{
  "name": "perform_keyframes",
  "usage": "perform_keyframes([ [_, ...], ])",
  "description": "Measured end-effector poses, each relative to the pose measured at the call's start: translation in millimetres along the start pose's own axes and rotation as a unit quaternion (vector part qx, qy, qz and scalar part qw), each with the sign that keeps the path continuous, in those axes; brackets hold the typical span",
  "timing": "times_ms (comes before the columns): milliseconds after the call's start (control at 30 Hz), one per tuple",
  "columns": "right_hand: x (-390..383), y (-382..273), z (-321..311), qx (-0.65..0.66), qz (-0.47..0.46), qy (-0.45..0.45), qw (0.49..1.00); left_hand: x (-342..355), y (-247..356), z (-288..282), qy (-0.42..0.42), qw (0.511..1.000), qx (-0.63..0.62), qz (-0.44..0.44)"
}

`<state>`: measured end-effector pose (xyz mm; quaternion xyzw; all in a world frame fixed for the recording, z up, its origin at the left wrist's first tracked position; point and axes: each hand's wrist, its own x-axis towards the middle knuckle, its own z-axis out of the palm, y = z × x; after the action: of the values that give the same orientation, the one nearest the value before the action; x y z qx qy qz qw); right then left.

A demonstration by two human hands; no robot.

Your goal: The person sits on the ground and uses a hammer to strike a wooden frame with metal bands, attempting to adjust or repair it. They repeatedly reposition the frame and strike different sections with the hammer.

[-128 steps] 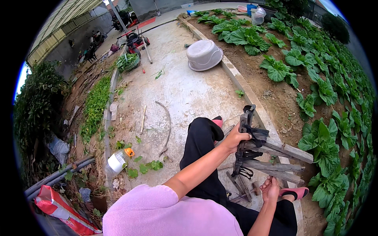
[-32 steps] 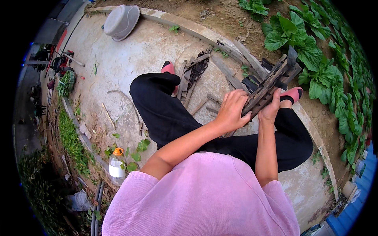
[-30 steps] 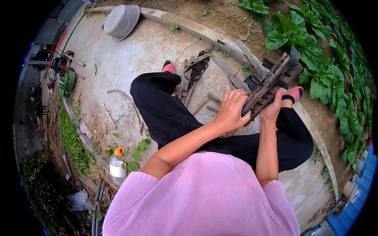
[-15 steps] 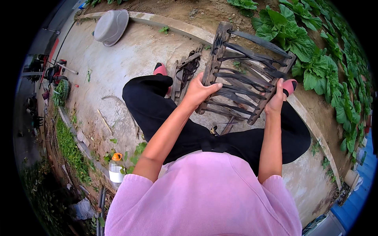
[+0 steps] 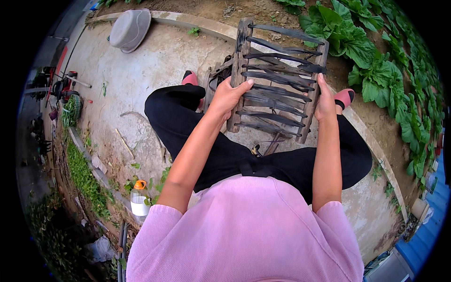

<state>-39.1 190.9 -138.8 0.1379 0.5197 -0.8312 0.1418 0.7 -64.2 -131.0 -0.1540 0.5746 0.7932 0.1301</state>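
An old wooden folding stool (image 5: 275, 77) is held up in front of me over my lap, its seat of dark straps stretched between two worn, weathered rails. My left hand (image 5: 229, 97) is closed round the left rail, the thumb lying over its inner side by the straps. On the opposite rail, my right hand (image 5: 325, 101) grips from the outer side, its fingers mostly hidden behind the wood. Crossed legs show in part beneath the straps. Another piece of weathered wood with dark straps (image 5: 221, 73) lies on the concrete past my left hand, partly covered by the stool.
A grey hat (image 5: 130, 29) lies on the concrete at the far left. Leafy green plants (image 5: 350, 40) grow in soil at the right, behind a low concrete curb (image 5: 364, 129). A clear bottle with an orange cap (image 5: 139, 199) stands at the left. Thin sticks (image 5: 124, 142) lie nearby.
Both hands have shifted the stool a little to the left, and it has turned slightly so its rails stand more upright in view. The grip of each hand stays on its rail.
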Motion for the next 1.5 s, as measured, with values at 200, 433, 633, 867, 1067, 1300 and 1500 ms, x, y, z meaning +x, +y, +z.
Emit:
perform_keyframes([
  [200,0.1,10.4,-7.1,-0.015,-0.015,-0.013,1.000,-5.5,-1.0,1.1,0.016,1.000,0.023,-0.009],
  [433,-25.9,31.5,-25.3,-0.090,0.104,-0.042,0.990,3.1,8.3,-6.9,0.049,0.994,-0.090,-0.036],
  [633,-22.6,22.0,-15.9,0.050,0.083,-0.145,0.985,35.4,-4.6,-37.6,0.082,0.977,-0.176,-0.085],
  [867,-7.7,17.8,4.2,0.019,0.040,-0.134,0.990,46.1,-29.1,-61.7,0.112,0.930,-0.314,-0.157],
  [1067,-8.3,29.3,1.8,-0.071,0.045,-0.083,0.993,42.7,-42.6,-73.3,0.111,0.903,-0.378,-0.170],
  [1300,-13.2,51.8,-7.3,-0.160,0.075,-0.019,0.984,30.4,-32.8,-59.7,0.135,0.931,-0.325,-0.094],
  [1500,-8.0,45.2,-4.9,-0.048,0.070,0.023,0.996,23.5,-29.4,-57.9,0.117,0.966,-0.223,-0.055],
])
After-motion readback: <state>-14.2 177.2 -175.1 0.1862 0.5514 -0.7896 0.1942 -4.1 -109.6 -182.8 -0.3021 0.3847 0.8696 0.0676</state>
